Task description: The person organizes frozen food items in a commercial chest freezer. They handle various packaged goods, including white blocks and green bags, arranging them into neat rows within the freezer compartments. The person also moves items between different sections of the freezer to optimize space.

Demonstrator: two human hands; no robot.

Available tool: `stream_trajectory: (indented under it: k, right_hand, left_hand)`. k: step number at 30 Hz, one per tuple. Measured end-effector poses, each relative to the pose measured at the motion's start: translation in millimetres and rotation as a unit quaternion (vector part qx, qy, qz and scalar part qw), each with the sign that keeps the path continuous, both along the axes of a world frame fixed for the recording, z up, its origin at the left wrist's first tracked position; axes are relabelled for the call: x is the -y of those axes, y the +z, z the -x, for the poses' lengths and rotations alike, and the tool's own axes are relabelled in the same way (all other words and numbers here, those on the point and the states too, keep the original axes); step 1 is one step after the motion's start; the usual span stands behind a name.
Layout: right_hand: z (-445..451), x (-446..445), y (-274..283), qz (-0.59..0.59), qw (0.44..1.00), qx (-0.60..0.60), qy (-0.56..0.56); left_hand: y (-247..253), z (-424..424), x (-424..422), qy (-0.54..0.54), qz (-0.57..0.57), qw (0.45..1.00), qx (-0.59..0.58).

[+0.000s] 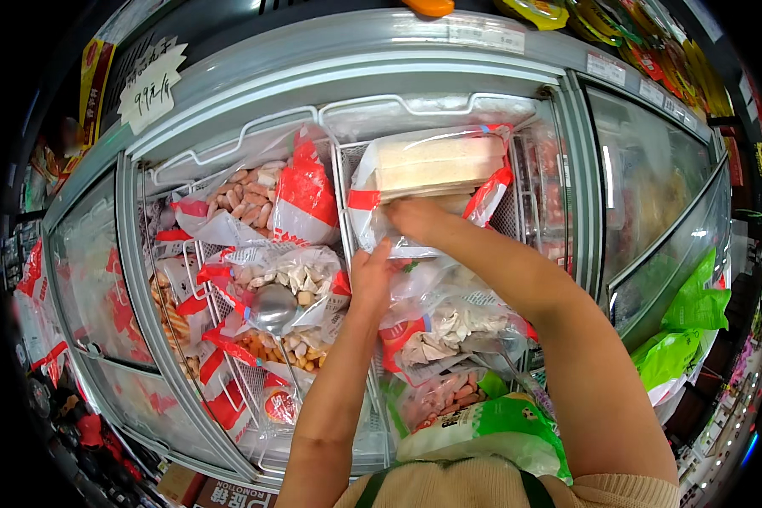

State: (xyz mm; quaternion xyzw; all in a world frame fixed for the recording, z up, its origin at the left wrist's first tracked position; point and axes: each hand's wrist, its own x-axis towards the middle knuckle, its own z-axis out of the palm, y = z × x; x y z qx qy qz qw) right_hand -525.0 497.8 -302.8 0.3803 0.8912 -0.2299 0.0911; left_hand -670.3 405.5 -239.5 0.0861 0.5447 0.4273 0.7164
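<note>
A clear plastic bag with red bands [363, 200] lies in the upper right wire basket of a chest freezer. Inside it are stacked pale, flat frozen slabs [441, 162]. With thumb and fingers, my left hand [371, 273] grips the bag's near edge. My right hand [416, 221] reaches into the bag's near side, just below the slabs; its fingertips are hidden. Below both hands sits a bag of whitish frozen pieces [441, 330] with a metal scoop [482, 343] in it.
Left of my hands are bags of pink sausage pieces [247, 197] and white pieces with a metal ladle [276, 309]. A white wire divider [341, 190] separates the baskets. Glass lids [648, 178] flank the opening. A green-and-white bag [482, 425] lies near my body.
</note>
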Motion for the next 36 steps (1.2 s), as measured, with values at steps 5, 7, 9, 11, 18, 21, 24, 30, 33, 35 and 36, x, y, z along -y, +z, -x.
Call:
stream_trajectory:
  k: [5,7,9,11,18,21,24,30,33,35,36]
  right_hand:
    - [22.6,-6.8,22.2,0.026,0.996,0.078,-0.017]
    - [29.5,-10.0,31.4,0.038,0.993,0.109,-0.021]
    - [37.5,-6.7,40.7,0.058,0.987,0.138,-0.053]
    - [42.7,-0.4,31.1,0.034,0.983,0.16,-0.081]
    - [53.6,2.7,13.2,0.035,0.96,0.27,-0.061]
    - [28.6,-3.2,5.0,0.065,0.96,0.228,-0.151]
    - [20.4,-2.5,15.8,0.036,0.957,0.188,-0.218]
    - [20.9,-3.5,12.9,0.013,0.946,0.184,-0.266]
    - [-8.1,-10.6,44.3,-0.001,0.957,0.153,-0.245]
    - [-11.1,-17.3,105.8,0.093,0.961,0.059,-0.256]
    - [-15.6,-7.2,136.8,0.072,0.966,-0.003,-0.247]
  left_hand:
    - [-3.6,-0.1,1.0,0.015,-0.032,0.999,0.008]
    - [-3.1,-0.7,0.8,0.021,-0.036,0.999,0.006]
    - [-1.5,-1.0,0.9,0.026,-0.027,0.999,-0.008]
    - [-7.3,1.7,4.3,-0.01,-0.026,1.0,-0.015]
    - [-11.4,2.7,7.7,-0.041,-0.049,0.998,-0.012]
    - [-3.7,2.5,5.5,-0.047,-0.051,0.997,-0.013]
    - [1.5,1.6,3.3,-0.026,-0.052,0.998,0.02]
    - [-8.3,0.5,-2.4,-0.016,-0.008,1.0,-0.015]
    - [1.4,-3.8,-9.1,-0.056,-0.049,0.996,-0.047]
    - [4.3,9.4,-3.7,-0.131,-0.064,0.984,-0.101]
    - [16.4,10.7,0.4,-0.14,-0.073,0.98,-0.121]
